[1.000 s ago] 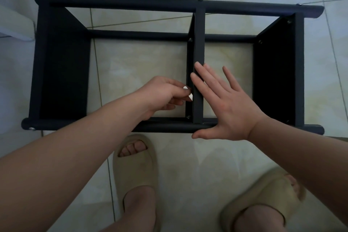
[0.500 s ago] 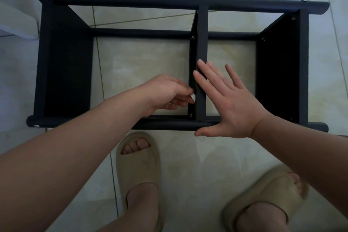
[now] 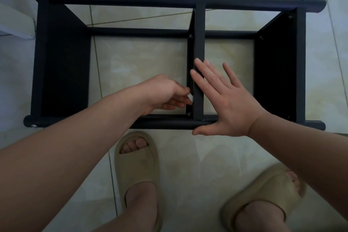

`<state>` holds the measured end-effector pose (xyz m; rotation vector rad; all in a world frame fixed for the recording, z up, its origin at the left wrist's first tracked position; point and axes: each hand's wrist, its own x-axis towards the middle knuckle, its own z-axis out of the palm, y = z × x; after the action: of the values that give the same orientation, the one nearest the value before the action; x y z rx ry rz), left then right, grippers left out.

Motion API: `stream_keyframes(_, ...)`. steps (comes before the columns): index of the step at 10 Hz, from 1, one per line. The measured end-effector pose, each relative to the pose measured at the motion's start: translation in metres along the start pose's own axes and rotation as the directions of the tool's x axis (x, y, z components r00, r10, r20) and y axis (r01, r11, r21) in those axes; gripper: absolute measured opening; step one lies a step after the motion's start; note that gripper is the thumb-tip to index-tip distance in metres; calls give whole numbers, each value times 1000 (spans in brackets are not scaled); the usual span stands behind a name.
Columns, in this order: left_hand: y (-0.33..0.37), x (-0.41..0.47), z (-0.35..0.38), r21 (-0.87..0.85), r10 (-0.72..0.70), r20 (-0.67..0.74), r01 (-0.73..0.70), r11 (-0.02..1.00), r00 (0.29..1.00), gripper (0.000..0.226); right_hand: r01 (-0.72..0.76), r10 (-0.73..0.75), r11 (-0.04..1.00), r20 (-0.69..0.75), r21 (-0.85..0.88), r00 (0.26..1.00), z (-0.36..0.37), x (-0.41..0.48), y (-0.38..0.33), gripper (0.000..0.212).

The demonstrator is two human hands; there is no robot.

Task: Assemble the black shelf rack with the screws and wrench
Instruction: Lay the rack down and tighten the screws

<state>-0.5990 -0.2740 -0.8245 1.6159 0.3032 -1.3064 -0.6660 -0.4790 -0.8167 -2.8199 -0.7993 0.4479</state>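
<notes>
Left hand (image 3: pixel 162 92) reaches into the black shelf rack (image 3: pixel 62 62), fingers curled, pinching a small white item (image 3: pixel 190 98) against the left face of the centre divider (image 3: pixel 199 43); what the item is cannot be told. A screw (image 3: pixel 188 113) sits in that face just below the fingertips, near the front rail (image 3: pixel 165 124). Right hand (image 3: pixel 231 103) lies flat, fingers straight and spread, across the divider and the front rail. The rack lies on the tiled floor (image 3: pixel 141 62), open frame facing up, beyond two beige slippers (image 3: pixel 137 162).
</notes>
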Motion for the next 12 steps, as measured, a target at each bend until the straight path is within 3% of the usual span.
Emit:
stream_keyframes(6,-5,-10,-13,183,73,115,-94,979,991,17,-3,3,1000,1,6,1000,2,1,1,126)
stream_keyframes(12,-14,-23,-14,417,136,179,-200,887,974,12,-1,1,1000,-9,2,1000,2,0,1,125)
